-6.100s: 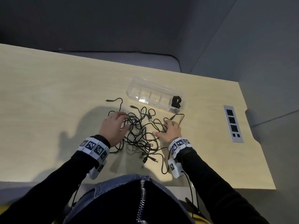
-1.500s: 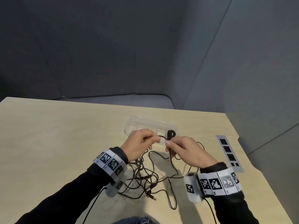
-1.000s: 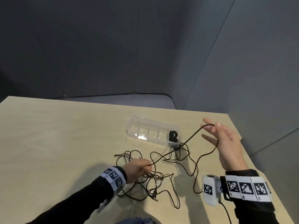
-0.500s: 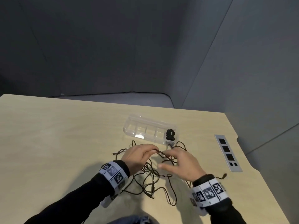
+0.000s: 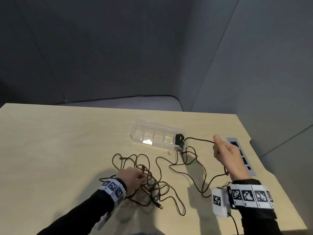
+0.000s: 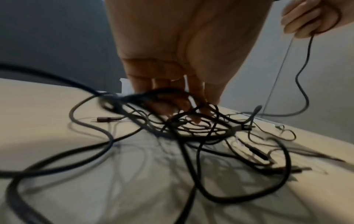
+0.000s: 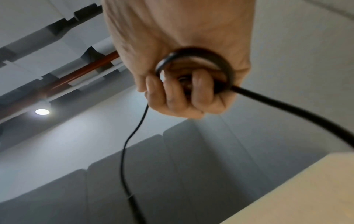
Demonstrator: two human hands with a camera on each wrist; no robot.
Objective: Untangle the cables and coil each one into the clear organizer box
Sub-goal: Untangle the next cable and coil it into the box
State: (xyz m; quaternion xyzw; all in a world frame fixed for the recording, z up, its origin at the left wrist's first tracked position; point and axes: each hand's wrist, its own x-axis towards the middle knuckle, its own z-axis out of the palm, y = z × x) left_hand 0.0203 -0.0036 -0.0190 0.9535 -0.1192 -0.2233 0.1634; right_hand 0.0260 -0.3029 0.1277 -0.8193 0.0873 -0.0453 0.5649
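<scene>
A tangle of thin black cables point(image 5: 149, 182) lies on the pale wood table point(image 5: 50, 150). My left hand point(image 5: 133, 178) rests on the tangle, its fingers point(image 6: 172, 106) reaching down among the strands; how firmly it holds them I cannot tell. My right hand point(image 5: 225, 155) is raised to the right, fingers curled round one black cable point(image 7: 193, 71), which runs slack back to the pile. The clear organizer box point(image 5: 152, 134) stands beyond, with one coiled black cable point(image 5: 179, 139) in its rightmost compartment.
A grey socket panel point(image 5: 243, 160) is set into the table near the right edge, just behind my right hand. Grey padded walls point(image 5: 118, 48) stand behind the table. Bare tabletop stretches to the left of the box.
My right hand has swung out to the right and upward, drawing one cable away from the tangle. My left hand has dropped back onto the pile near me.
</scene>
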